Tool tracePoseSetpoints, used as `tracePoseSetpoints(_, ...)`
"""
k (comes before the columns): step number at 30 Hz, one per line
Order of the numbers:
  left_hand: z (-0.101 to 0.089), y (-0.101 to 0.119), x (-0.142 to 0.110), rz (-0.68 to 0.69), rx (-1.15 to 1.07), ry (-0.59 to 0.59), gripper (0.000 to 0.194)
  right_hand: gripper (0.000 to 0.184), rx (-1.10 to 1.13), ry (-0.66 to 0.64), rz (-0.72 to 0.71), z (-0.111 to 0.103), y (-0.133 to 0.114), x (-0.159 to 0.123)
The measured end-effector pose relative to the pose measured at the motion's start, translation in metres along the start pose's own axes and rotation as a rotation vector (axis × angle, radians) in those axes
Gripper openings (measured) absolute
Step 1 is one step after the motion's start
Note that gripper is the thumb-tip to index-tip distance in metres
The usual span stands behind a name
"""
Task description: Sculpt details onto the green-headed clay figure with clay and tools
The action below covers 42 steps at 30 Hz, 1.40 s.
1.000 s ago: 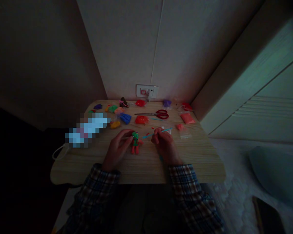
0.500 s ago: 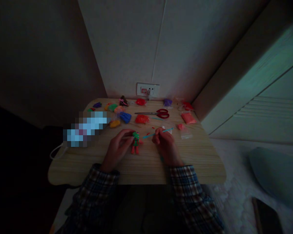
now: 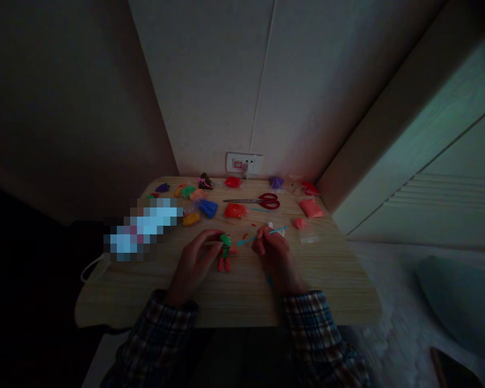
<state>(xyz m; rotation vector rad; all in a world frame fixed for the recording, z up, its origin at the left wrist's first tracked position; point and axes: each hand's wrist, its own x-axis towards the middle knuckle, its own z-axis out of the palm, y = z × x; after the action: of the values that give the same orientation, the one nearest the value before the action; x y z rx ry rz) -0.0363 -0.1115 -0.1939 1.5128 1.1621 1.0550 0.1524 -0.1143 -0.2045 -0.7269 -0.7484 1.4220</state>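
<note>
Dim lighting; pale worktop (image 3: 234, 302), back edge to the wall (image 3: 210, 81). Plaid sleeves (image 3: 173, 307) cross the front edge. Mid-worktop, left hand (image 3: 194, 261) fingers appear clamped on a green-and-red figure (image 3: 226, 250); right hand (image 3: 275, 258) fingers pinch a blue tool (image 3: 247, 239).

I observe dim lighting. A pale wall (image 3: 210, 81) with one vertical seam (image 3: 263, 75) carries a socket plate (image 3: 241, 163) above the far edge of the wood-grain counter (image 3: 339, 296). At right, a slatted panel (image 3: 448, 183) rises behind a quilted surface (image 3: 383, 296).
</note>
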Motion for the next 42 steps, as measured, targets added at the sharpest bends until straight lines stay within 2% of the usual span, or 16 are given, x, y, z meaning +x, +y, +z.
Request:
tracePoseSetpoints(9, -0.001, -0.007, 0.002, 0.006, 0.023, 0.002, 0.029, 0.024, 0.017, 0.016, 0.008, -0.002, 0.004, 0.000)
tracePoseSetpoints(22, 0.000, -0.002, -0.001, -0.010, 0.006, 0.002, 0.026, 0.024, 0.017, 0.021, 0.025, 0.000, 0.003, -0.001)
tracePoseSetpoints(42, 0.001, -0.015, 0.002, 0.031, -0.022, 0.013, 0.040, 0.025, -0.005, 0.050, 0.037, -0.001, 0.002, -0.001)
